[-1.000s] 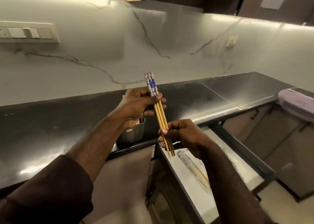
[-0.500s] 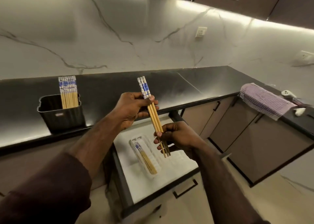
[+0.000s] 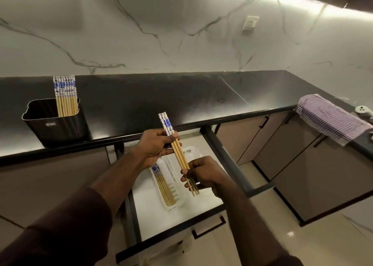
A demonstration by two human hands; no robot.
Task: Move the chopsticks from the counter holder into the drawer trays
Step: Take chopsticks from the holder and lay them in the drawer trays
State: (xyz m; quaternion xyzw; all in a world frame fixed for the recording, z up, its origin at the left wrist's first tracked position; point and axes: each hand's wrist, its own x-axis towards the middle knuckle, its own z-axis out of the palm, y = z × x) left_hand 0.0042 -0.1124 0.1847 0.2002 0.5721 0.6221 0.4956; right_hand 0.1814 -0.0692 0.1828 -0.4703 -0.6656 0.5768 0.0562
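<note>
While both my hands hold this small bundle of chopsticks (image 3: 177,152) over the open drawer (image 3: 226,156), the job is to lay it down neatly, not drop it. My left hand (image 3: 155,146) is closed around the upper part, thumb pressing just below the blue-and-white patterned ends, which point up toward 11 o'clock; my right hand (image 3: 203,175) pinches the bare wooden part lower down, with the thin tips poking out past my fingers toward 5 o'clock. Directly beneath lies the white tray (image 3: 181,202), and its left slot already holds a row of chopsticks (image 3: 163,185) with their patterned ends toward the counter (image 3: 181,96). I judge the best move is to keep the bundle squared between the two grips, turn it parallel to that row with the patterned ends facing the same way, and lower it into the free slot just to the right, at about 3 o'clock of the filled one. I should let go only once the sticks touch the bottom, otherwise they may fan out or roll across a divider. More chopsticks (image 3: 65,96) stand upright in the black holder (image 3: 58,126) on the counter, far off at 10 o'clock, so further trips remain.
</note>
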